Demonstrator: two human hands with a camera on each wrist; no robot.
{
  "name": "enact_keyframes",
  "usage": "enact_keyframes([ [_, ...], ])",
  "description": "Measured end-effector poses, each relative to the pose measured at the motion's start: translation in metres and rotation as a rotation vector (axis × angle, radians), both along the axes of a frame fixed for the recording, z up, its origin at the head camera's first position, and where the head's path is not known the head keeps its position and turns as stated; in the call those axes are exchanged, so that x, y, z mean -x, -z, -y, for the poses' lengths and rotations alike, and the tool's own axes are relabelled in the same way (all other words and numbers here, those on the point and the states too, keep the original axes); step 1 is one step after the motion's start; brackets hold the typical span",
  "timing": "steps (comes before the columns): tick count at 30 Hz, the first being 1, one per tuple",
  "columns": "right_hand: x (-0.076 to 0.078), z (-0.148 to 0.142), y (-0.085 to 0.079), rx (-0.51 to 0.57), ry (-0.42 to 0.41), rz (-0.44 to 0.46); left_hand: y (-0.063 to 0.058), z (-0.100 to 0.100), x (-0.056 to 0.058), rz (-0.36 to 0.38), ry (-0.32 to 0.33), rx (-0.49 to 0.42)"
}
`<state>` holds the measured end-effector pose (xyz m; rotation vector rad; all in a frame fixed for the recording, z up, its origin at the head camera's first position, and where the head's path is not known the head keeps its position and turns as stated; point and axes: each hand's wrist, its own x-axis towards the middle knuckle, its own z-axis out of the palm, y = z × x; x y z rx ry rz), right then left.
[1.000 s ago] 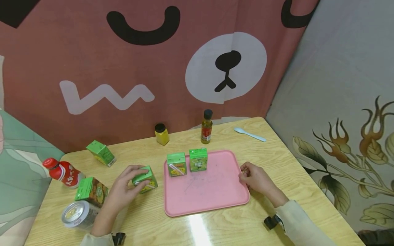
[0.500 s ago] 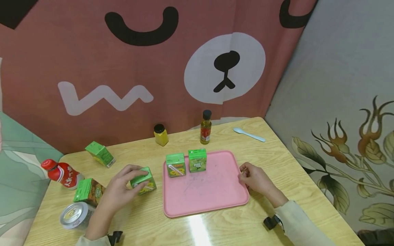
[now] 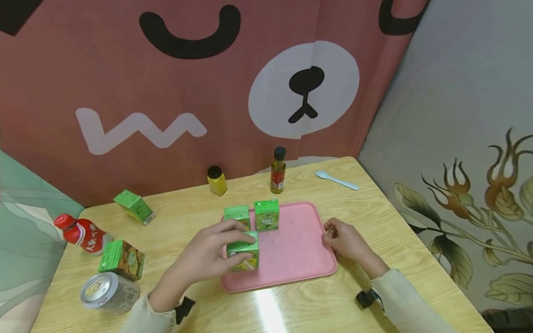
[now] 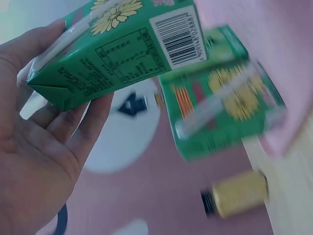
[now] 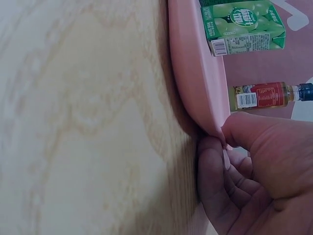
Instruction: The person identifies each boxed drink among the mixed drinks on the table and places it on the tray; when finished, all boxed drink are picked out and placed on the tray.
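Over the left part of the pink tray (image 3: pixel 293 259), my left hand (image 3: pixel 204 254) grips a green juice box (image 3: pixel 241 248) between fingers and thumb. In the left wrist view this juice box (image 4: pixel 115 56) shows its barcode and a yellow flower print, clear of the boxes beyond. Two more green drink cartons stand at the tray's back edge: one with a straw (image 4: pixel 222 105), partly hidden in the head view, and a grape-printed one (image 3: pixel 267 216). My right hand (image 3: pixel 349 243) pinches the tray's right rim, thumb on top and fingers beneath, as the right wrist view shows.
At left are a red-capped bottle (image 3: pixel 85 235), a brown-sided green carton (image 3: pixel 125 260), a silver-lidded can (image 3: pixel 110 293) and a tipped green carton (image 3: pixel 134 206). A yellow jar (image 3: pixel 217 181), sauce bottle (image 3: pixel 277 173) and pale blue spoon (image 3: pixel 337 180) lie behind the tray.
My left hand has carried the green juice box from the table left of the tray rightward, over the tray's left part. The right hand stays on the rim.
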<state>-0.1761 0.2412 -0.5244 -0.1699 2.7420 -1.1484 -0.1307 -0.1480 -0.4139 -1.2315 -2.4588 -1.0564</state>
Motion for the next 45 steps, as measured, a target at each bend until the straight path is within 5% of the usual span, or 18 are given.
enact_keyframes([
  [8, -0.002, 0.0, 0.001, -0.007, 0.017, 0.017, -0.002, -0.059, 0.034, -0.006, 0.082, 0.074],
  [17, -0.001, 0.0, 0.0, -0.029, 0.011, 0.005, 0.007, -0.092, 0.06, 0.104, 0.042, 0.054],
  [35, -0.001, 0.001, 0.0, -0.013, 0.018, 0.021, 0.013, -0.123, 0.079, 0.125, -0.006, 0.109],
  [45, -0.001, -0.001, 0.0, 0.013, -0.003, 0.03, 0.014, -0.135, 0.088, 0.113, -0.069, 0.227],
])
